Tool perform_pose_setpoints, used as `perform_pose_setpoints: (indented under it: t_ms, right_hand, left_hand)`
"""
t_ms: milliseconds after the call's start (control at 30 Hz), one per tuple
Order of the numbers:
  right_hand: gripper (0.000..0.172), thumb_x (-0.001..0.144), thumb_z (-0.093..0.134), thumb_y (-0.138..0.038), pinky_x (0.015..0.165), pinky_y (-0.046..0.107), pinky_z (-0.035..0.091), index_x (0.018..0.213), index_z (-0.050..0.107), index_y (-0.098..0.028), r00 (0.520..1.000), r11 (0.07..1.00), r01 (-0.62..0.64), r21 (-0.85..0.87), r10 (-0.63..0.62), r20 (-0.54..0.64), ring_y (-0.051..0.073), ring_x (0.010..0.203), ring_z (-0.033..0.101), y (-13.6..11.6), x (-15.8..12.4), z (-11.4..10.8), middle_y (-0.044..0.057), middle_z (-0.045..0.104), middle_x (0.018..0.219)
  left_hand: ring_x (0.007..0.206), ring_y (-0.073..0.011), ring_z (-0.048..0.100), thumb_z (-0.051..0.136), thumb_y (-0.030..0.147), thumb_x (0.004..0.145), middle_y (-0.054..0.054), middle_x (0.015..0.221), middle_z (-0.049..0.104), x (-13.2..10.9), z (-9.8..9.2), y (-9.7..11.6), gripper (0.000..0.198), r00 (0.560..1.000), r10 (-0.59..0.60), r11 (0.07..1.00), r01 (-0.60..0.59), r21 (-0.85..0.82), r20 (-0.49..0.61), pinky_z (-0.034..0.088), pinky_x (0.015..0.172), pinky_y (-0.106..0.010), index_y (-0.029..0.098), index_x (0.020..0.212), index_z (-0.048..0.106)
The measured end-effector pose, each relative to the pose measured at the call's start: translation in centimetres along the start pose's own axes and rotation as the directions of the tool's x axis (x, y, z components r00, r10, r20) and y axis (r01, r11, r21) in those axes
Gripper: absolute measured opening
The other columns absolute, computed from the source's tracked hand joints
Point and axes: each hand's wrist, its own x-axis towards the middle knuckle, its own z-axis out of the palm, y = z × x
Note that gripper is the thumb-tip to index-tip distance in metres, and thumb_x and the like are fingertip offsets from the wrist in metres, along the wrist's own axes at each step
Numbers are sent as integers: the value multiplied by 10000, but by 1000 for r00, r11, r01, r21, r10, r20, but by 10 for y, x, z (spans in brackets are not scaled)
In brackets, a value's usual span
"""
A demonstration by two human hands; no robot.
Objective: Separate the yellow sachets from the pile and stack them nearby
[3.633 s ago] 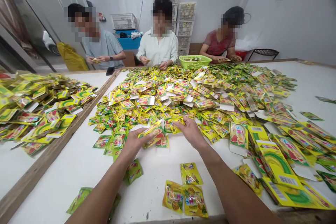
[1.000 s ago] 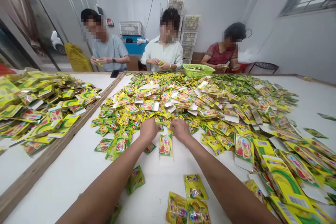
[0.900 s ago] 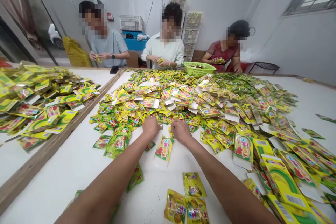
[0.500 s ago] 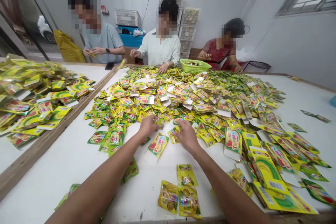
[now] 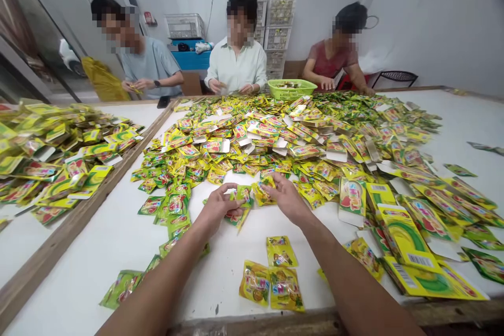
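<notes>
Sachets (image 5: 287,289), three in yellow film, lie flat in a group close to the near edge of the white table (image 5: 220,273); they are set apart from the bulk, probably to keep them distinct from it. At near left, a line of green sachets (image 5: 178,202) trails toward the left forearm. At near right, cartons (image 5: 409,236) overlap at mixed angles, which suggests no fixed order.

Between these, the left hand (image 5: 214,209) pinches a green sachet (image 5: 244,195) between thumb and fingers. The right hand (image 5: 289,200) pinches a yellow sachet (image 5: 261,194) just to its right. Both grips are at the sachet edges, presumably to leave the film mostly uncovered. A single carton (image 5: 242,220) shows beneath the left hand; whether it is held or resting cannot be determined.

Beyond the hands, a mixed heap (image 5: 260,136) of sachets and cartons occupies the table centre, probably to be reachable from both sides. To its left, a wooden strip (image 5: 90,207) separates it from a second heap (image 5: 94,149), apparently to prevent mixing. At the far edge stands a green basket (image 5: 291,94). Three co-workers (image 5: 238,65) sit behind that edge.
</notes>
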Motion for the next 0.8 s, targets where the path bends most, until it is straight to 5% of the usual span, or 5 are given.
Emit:
perform_pose_setpoints:
  t_ms: [300, 500, 700, 800]
  right_hand:
    - [176, 718, 612, -338, 616, 254, 428, 772, 541, -186, 984, 995, -65, 74, 52, 169, 130, 667, 514, -4, -7, 20, -21, 559, 710]
    - [134, 709, 599, -293, 624, 244, 415, 776, 549, -188, 988, 999, -36, 22, 32, 153, 126, 683, 504, -6, -6, 20, -23, 552, 724]
    - [95, 724, 556, -273, 609, 241, 403, 773, 576, -194, 988, 980, -16, -199, 46, 146, 132, 670, 494, 2, -9, 28, -26, 542, 696]
    - [143, 685, 609, -303, 625, 252, 426, 766, 557, -196, 995, 990, -50, -134, 60, 77, 136, 674, 519, 7, -8, 33, -20, 572, 721]
  left_hand:
    - [678, -151, 642, 717, 220, 601, -40, 777, 692, -7, 1, 8, 354, 988, 44, 994, -28, -107, 147, 484, 627, -237, 135, 936, 637]
    - [565, -82, 573, 775, 262, 551, -20, 669, 667, -4, 1, 8, 267, 999, 50, 970, -50, -238, -4, 448, 565, -186, 118, 752, 675]
    - [488, -84, 538, 820, 261, 495, 32, 544, 603, -3, 9, 3, 344, 990, 120, 990, -125, -68, -72, 404, 494, -190, 134, 763, 646]
    - [429, -60, 482, 822, 239, 480, 59, 487, 551, -3, 8, 3, 358, 990, 119, 989, -125, -81, -81, 355, 446, -174, 132, 773, 646]
